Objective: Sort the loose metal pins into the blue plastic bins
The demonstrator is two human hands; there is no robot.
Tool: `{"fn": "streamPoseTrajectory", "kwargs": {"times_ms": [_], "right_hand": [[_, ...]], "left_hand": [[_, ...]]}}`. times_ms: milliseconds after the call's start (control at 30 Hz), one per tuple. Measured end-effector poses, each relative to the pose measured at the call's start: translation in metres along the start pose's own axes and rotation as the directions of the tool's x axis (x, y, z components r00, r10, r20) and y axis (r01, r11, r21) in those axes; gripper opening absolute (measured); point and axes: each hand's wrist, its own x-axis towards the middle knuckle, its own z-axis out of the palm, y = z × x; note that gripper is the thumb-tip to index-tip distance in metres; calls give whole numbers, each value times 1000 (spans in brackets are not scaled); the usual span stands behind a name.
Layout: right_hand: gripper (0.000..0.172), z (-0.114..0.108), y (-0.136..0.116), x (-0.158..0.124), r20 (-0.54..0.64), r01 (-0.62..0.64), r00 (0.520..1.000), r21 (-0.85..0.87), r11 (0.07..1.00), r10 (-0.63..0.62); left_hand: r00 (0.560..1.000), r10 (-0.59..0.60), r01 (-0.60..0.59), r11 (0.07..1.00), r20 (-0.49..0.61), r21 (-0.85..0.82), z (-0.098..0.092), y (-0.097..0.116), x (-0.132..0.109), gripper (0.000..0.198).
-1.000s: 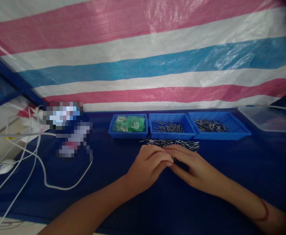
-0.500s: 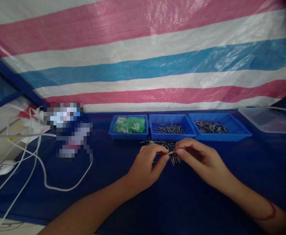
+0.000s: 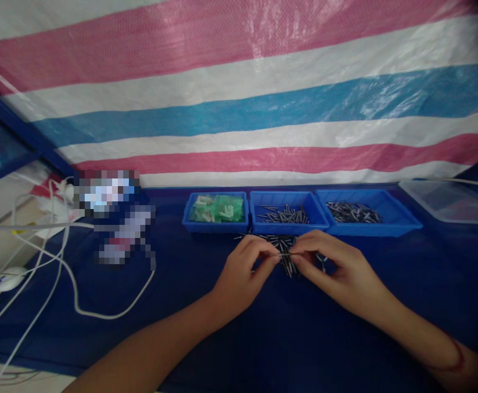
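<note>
My left hand (image 3: 247, 267) pinches one end of a thin metal rod (image 3: 282, 254) between thumb and forefinger. The other end is pinched by the fingertips of my right hand (image 3: 333, 267). The rod lies almost level across the small gap between my hands; its exact kind is too small to make out. Just behind and below my fingers is a loose pile of dark, thin metal rods (image 3: 290, 267) on the blue tabletop (image 3: 288, 333). My hands hide part of that pile.
Three blue bins stand in a row behind my hands: one with green packets (image 3: 228, 208), a middle one with metal rods (image 3: 288, 214), a right one with more rods (image 3: 353, 212). A clear plastic lid (image 3: 447, 203) lies right. White cables (image 3: 75, 295) run along the left.
My fingertips have drawn slightly apart, and more of the rod shows between them. The rod has turned from a slant to nearly level. The bins and pile look unmoved.
</note>
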Motion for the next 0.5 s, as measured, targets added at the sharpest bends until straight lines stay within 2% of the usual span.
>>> {"fn": "streamPoseTrajectory", "kwargs": {"times_ms": [133, 200, 333, 400, 500], "right_hand": [[11, -4, 2, 4, 91, 56, 995, -93, 994, -48], [10, -9, 4, 6, 82, 66, 995, -144, 987, -54], [7, -35, 16, 11, -106, -9, 994, -326, 945, -27], [10, -51, 27, 13, -212, -102, 977, -438, 893, 7], [15, -73, 47, 12, -291, -218, 955, -552, 805, 59]], "left_hand": [[1000, 29, -29, 999, 12, 17, -2, -1, 0, 12], [999, 31, -33, 998, 45, 57, -3, -3, -1, 18], [992, 51, -76, 969, 113, 235, -4, -11, 0, 21], [990, 55, -95, 945, 134, 313, -6, -14, 0, 19], [984, 25, -94, 911, 175, 401, -7, -17, 0, 18]]}}
